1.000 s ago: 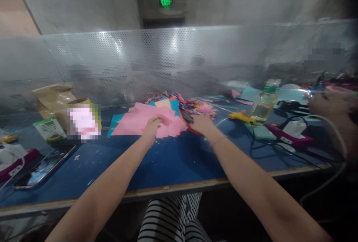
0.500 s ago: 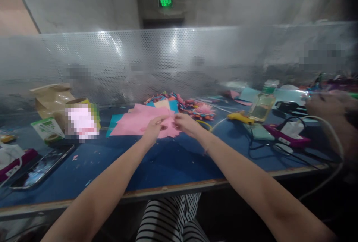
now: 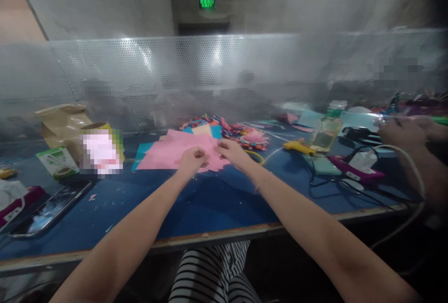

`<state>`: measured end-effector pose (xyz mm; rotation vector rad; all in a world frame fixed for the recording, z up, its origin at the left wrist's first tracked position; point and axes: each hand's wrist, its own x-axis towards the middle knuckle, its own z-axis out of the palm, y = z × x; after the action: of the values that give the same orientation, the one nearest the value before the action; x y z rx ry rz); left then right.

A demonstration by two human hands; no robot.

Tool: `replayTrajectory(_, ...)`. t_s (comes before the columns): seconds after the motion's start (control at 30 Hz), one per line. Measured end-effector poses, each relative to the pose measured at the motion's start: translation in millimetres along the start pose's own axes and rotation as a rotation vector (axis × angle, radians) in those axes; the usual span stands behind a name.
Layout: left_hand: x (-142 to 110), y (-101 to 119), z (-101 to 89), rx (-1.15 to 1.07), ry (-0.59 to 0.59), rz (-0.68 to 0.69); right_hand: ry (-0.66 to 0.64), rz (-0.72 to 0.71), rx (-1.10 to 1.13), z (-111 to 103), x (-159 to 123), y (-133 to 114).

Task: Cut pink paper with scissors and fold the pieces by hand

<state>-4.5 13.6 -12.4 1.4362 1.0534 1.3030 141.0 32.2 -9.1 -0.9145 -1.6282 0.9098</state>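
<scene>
- Pink paper (image 3: 164, 154) lies mid-worktop (image 3: 217, 209), set back from the near edge, its long axis roughly along that edge.
- The left hand (image 3: 194, 160) is nearer its middle, over the front side; the right hand (image 3: 231, 152) is at its right end, just beside the left.
- Both hands have fingers curled; whether either pinches a sheet, I cannot tell.
- Fingers hide the paper's front right part; it covers most of the blue paper (image 3: 142, 151). The fringed paper (image 3: 255, 138) behind is hard to make out.

phone (image 3: 52, 208) left of paper sheets (image 3: 168, 154), bottle (image 3: 326, 134) right
</scene>
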Motion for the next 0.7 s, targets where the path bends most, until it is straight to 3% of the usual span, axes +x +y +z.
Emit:
replayTrajectory(0.47,-1,3,0.1,-0.137,0.038,-0.069,-0.087,-0.032,-0.080,2,-3,-4)
replayTrajectory(0.7,1,0,0.1,-0.049,0.020,-0.020,-0.123,-0.073,-0.348,-8,3,1)
